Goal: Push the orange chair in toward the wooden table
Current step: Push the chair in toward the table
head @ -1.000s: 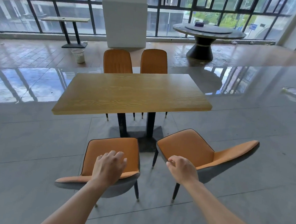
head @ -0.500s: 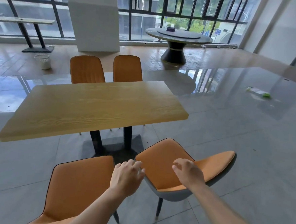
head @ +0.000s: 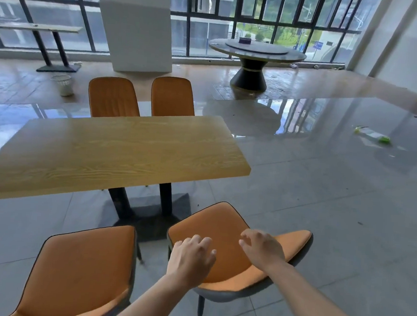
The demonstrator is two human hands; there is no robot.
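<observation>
Each hand's grip, left [head: 190, 260] and right [head: 261, 249], spread apart above the orange chair [head: 222, 232].

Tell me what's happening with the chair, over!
Both hands open, left hand and right hand above the turned orange chair, no grip yet. Chair stands clear of the wooden table, angled. Second chair alongside, not blocking.

Table top: rectangular light wooden table [head: 119, 151], visible grain, smooth satin sheen.
Table legs: black posts [head: 165, 196], look like matt metal.
Near chair, lower centre: orange chair [head: 218, 235], smooth leather-like padded seat, dark piping, grey outer shell.
Floor: large grey tiles [head: 322, 203], matt nearby, glossy and mirror-like toward the windows.
Upper right: round grey table [head: 256, 52], polished stone-like top.
</observation>
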